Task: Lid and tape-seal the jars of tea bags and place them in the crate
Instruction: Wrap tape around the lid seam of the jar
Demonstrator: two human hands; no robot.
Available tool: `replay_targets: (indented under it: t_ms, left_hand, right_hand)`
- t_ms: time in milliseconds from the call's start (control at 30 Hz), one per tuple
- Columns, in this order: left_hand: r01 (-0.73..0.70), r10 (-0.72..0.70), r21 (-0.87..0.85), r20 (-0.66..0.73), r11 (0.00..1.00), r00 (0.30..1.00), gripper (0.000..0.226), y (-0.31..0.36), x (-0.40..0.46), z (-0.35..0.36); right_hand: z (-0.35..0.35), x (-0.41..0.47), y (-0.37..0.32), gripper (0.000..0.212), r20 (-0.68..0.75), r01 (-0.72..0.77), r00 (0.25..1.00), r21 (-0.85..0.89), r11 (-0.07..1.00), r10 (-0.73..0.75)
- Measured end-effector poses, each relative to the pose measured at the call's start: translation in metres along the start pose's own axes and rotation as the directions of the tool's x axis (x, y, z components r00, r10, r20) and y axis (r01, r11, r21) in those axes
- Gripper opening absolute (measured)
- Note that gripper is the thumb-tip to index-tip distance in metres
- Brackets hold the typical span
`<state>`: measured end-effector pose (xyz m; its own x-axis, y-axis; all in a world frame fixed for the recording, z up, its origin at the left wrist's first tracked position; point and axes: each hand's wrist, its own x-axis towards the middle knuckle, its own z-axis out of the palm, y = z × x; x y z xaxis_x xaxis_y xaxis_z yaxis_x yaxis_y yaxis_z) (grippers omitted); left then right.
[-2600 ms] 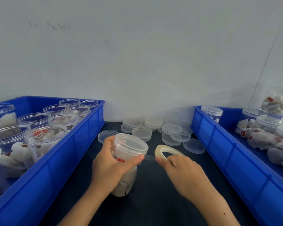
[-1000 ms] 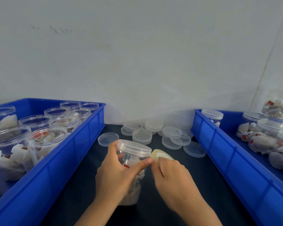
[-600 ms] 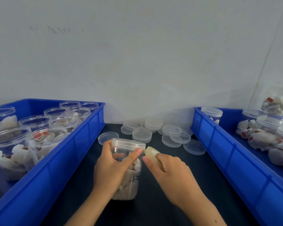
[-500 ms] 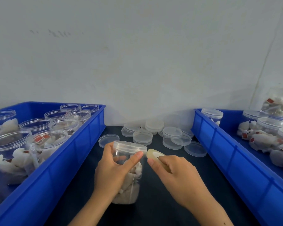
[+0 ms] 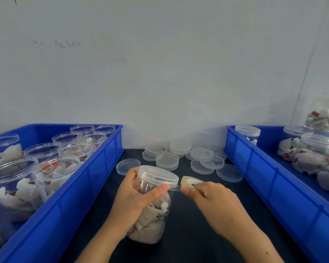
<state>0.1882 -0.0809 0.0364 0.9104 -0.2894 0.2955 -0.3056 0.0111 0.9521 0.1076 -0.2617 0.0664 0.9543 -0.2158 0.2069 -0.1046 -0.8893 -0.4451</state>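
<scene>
This looks like a small packing station in a workshop or production room rather than a home. A dark surface point(image 5: 194, 215) stands against a bare, scuffed white wall point(image 5: 160, 73). On the left sits a blue plastic crate point(image 5: 95, 179) of open clear jars point(image 5: 44, 150) with tea bags inside; on the right another blue crate point(image 5: 258, 168) holds lidded jars point(image 5: 247, 132). Between the crates, by the wall, lie many loose clear lids point(image 5: 201, 154), some stacked, the same item in bulk.

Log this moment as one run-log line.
left hand: grips lidded jar | right hand: holds tape roll | tape strip spans to lid rim
</scene>
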Motion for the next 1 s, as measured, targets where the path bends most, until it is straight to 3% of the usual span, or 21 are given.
replay_targets:
  t_ms: [133,433,633,733,833,933,1000]
  left_hand:
    - [0.002,-0.002,-0.024,0.008,1.000,1.000,0.090,-0.002,0.001,-0.002]
    - [-0.056,0.064,-0.074,0.105,0.996,0.992,0.076,-0.003,-0.002,-0.003]
    - [-0.169,0.177,0.276,-0.004,0.946,0.984,0.046,0.002,-0.012,0.002]
    - [-0.170,0.204,0.402,-0.042,0.899,0.978,0.059,0.002,-0.014,0.007]
    - [-0.124,0.150,0.357,-0.046,0.926,0.988,0.062,0.003,-0.013,0.008]
    - [-0.080,0.111,0.364,-0.064,0.928,0.992,0.091,0.003,-0.012,0.009]
    - [-0.048,0.096,0.368,-0.115,0.929,0.989,0.097,0.002,-0.010,0.009]
  right_hand:
    - [0.002,0.001,0.000,0.060,0.014,0.006,1.000,0.005,1.000,-0.006]
    - [0.011,-0.005,-0.010,0.060,-0.057,0.063,0.996,-0.039,0.997,-0.065]
    - [0.021,-0.008,-0.016,0.058,-0.125,0.109,0.983,-0.169,0.980,-0.131]
    - [0.022,-0.009,-0.015,0.056,-0.112,0.129,0.982,-0.177,0.976,-0.150]
    - [0.023,-0.009,-0.015,0.054,-0.109,0.143,0.981,-0.159,0.977,-0.161]
    - [0.023,-0.009,-0.015,0.053,-0.100,0.162,0.979,-0.134,0.978,-0.176]
    - [0.023,-0.010,-0.017,0.052,-0.099,0.171,0.978,-0.130,0.977,-0.184]
